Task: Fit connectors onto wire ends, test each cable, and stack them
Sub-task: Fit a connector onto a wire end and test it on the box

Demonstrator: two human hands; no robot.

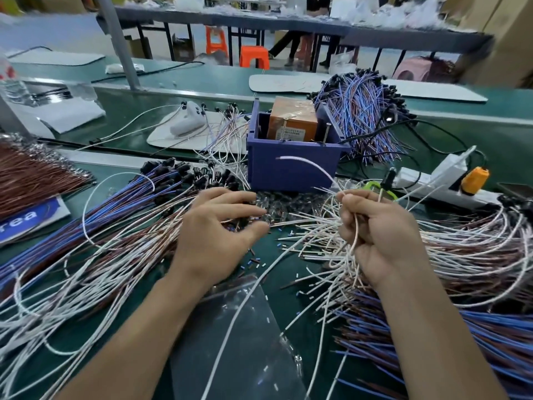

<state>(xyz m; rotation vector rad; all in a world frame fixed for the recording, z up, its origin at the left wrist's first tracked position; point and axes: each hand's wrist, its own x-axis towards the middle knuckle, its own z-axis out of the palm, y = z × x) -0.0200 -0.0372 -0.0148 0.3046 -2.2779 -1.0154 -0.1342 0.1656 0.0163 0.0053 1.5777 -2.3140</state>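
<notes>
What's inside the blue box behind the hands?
An orange carton stands in the blue box, with two thin metal rods near its front rim. The front wall hides everything lower down.

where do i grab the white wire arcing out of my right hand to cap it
Pinch the white wire just behind its free tip, coming from the left with the left hand: it arcs leftward from the right hand, tip hanging unsupported before the blue bin.

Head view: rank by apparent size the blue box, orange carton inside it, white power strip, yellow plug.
Largest: blue box.
Next, unranked: orange carton and white power strip look similar; carton is partly hidden.
Smallest: yellow plug.
</notes>
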